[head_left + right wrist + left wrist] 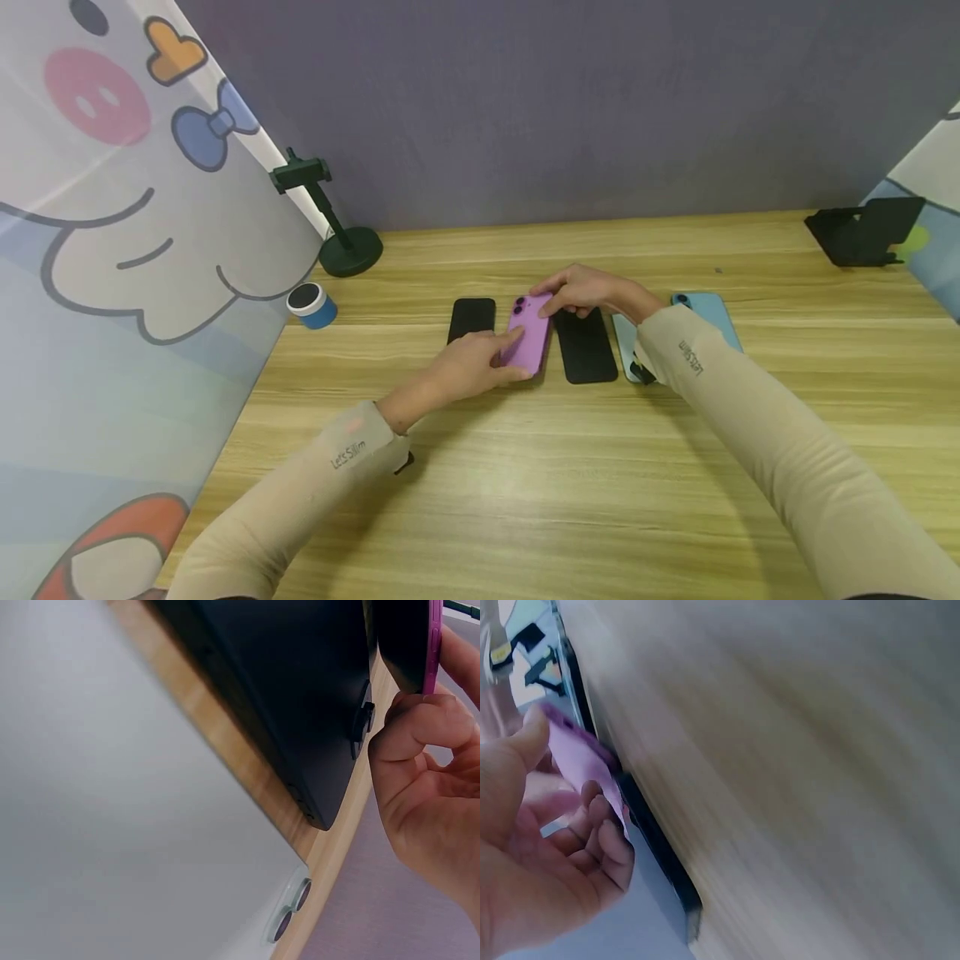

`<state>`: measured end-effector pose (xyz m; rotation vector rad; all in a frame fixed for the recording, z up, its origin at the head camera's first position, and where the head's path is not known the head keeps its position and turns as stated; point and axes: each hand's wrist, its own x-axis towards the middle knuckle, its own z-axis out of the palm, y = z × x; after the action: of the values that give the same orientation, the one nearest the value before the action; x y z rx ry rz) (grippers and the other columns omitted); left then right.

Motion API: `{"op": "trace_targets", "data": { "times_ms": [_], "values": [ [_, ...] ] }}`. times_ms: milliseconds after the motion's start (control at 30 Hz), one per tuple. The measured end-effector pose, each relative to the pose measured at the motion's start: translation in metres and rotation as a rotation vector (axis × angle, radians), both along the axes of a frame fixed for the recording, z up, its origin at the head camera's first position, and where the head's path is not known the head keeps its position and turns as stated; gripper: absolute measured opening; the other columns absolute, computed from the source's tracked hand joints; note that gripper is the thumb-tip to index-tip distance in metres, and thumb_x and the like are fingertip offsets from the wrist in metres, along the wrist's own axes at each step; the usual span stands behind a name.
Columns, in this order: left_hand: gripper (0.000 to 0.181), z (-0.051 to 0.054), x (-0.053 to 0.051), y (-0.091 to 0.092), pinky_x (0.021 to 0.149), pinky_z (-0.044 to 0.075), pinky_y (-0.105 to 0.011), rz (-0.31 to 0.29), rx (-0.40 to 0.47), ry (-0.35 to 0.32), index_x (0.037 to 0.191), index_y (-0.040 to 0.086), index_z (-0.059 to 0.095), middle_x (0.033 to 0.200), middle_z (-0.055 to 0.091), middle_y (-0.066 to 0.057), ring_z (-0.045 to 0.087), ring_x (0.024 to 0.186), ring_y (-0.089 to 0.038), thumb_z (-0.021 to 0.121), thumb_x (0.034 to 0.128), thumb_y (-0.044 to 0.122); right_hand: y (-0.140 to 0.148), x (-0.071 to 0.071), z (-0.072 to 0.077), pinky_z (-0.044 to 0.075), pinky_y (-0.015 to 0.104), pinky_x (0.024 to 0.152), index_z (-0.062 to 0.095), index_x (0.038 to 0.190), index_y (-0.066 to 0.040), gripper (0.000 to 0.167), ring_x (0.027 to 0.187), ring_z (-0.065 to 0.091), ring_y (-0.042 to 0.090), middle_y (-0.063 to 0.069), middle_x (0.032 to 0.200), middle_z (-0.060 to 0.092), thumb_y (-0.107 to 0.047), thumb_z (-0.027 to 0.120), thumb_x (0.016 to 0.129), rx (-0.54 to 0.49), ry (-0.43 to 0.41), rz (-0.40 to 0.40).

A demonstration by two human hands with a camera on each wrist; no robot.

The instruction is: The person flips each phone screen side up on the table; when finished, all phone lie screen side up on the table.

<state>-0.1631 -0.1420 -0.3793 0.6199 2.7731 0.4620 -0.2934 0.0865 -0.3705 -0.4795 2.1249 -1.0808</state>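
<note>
While the purple phone sits between two black phones over the desk, its long axis runs roughly 12 to 6 o'clock; the right grip pinches its top corner from 2 o'clock, the left grip its lower end from 8 o'clock.

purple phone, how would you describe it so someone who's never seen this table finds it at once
In the head view, on the wood-grain table, find the left black phone and the right black phone. Between them is the purple phone, with two round camera lenses. Its purple back sets it apart from those black neighbours.
</note>
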Motion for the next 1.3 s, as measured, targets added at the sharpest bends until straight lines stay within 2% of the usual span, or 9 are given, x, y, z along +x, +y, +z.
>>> {"op": "trace_targets", "data": {
  "times_ms": [100,200,233,267,467,633,867,1133,1300],
  "values": [
    [0.081,-0.001,0.003,0.009,0.067,0.045,-0.026,-0.014,0.055,0.001,0.158,0.02,0.031,0.106,0.066,-0.005,0.054,0.08,-0.013,0.059,0.0935,0.062,0.0,0.0,0.0,0.03,0.027,0.053,0.057,0.144,-0.016,0.056,0.051,0.029,0.01,-0.003,0.055,0.038,-0.024,0.074,0.091,0.0,-0.004,0.0],
    [0.084,-0.002,0.005,0.015,0.058,0.042,-0.024,-0.024,0.078,-0.001,0.158,0.018,0.031,0.086,0.06,-0.002,0.05,0.068,-0.011,0.062,0.0925,0.061,-0.001,-0.001,-0.001,0.03,0.026,0.053,0.057,0.143,-0.015,0.056,0.051,0.029,0.01,-0.004,0.055,0.039,-0.024,0.074,0.091,-0.004,-0.008,-0.005],
    [0.085,-0.002,0.006,0.016,0.054,0.039,-0.024,-0.028,0.083,0.002,0.158,0.017,0.031,0.078,0.053,0.0,0.046,0.063,-0.01,0.063,0.0918,0.06,-0.001,-0.001,-0.001,0.03,0.026,0.053,0.057,0.143,-0.015,0.056,0.051,0.029,0.01,-0.004,0.055,0.039,-0.024,0.074,0.091,-0.005,-0.009,-0.007],
    [0.086,-0.003,0.006,0.017,0.052,0.038,-0.023,-0.032,0.082,0.008,0.158,0.016,0.03,0.076,0.05,0.001,0.044,0.06,-0.009,0.064,0.0913,0.06,-0.001,-0.001,-0.001,0.03,0.026,0.053,0.057,0.144,-0.014,0.056,0.051,0.029,0.01,-0.004,0.055,0.038,-0.023,0.074,0.091,-0.006,-0.01,-0.008],
    [0.083,-0.006,0.009,0.019,0.049,0.038,-0.02,-0.044,0.07,0.064,0.157,0.013,0.032,0.077,0.054,0.001,0.044,0.057,-0.007,0.065,0.093,0.055,0.0,0.001,-0.001,0.031,0.026,0.053,0.057,0.144,-0.014,0.056,0.054,0.032,0.011,-0.003,0.058,0.04,-0.025,0.074,0.092,-0.009,0.003,-0.014],
    [0.079,-0.006,0.007,0.016,0.049,0.04,-0.02,-0.058,0.062,0.094,0.157,0.014,0.032,0.078,0.057,0.001,0.047,0.057,-0.007,0.063,0.0956,0.052,0.002,0.004,-0.001,0.037,0.027,0.055,0.058,0.143,-0.016,0.054,0.059,0.04,0.012,-0.001,0.064,0.047,-0.028,0.072,0.093,-0.027,0.02,-0.026],
    [0.075,-0.001,0.005,0.008,0.049,0.041,-0.019,-0.085,0.142,0.055,0.157,0.014,0.028,0.071,0.058,0.002,0.049,0.053,-0.004,0.061,0.0987,0.046,0.004,0.004,-0.003,0.041,0.027,0.055,0.056,0.145,-0.017,0.056,0.061,0.045,0.012,0.001,0.069,0.053,-0.031,0.072,0.093,-0.109,-0.002,-0.063],
    [0.07,0.006,0.002,-0.004,0.051,0.041,-0.019,-0.1,0.173,0.032,0.158,0.014,0.027,0.07,0.059,0.002,0.049,0.054,-0.004,0.06,0.1007,0.039,0.001,0.004,-0.003,0.046,0.03,0.058,0.052,0.148,-0.019,0.056,0.069,0.052,0.016,0.007,0.08,0.058,-0.033,0.068,0.096,-0.138,0.035,-0.076],
    [0.069,0.01,0.002,-0.007,0.049,0.039,-0.019,-0.142,0.172,0.053,0.159,0.012,0.024,0.067,0.056,0.003,0.046,0.051,-0.004,0.058,0.1016,0.032,0.0,0.005,-0.002,0.048,0.03,0.06,0.046,0.152,-0.018,0.057,0.077,0.057,0.019,0.013,0.099,0.065,-0.035,0.062,0.1,-0.149,0.049,-0.064]
  ]
}}
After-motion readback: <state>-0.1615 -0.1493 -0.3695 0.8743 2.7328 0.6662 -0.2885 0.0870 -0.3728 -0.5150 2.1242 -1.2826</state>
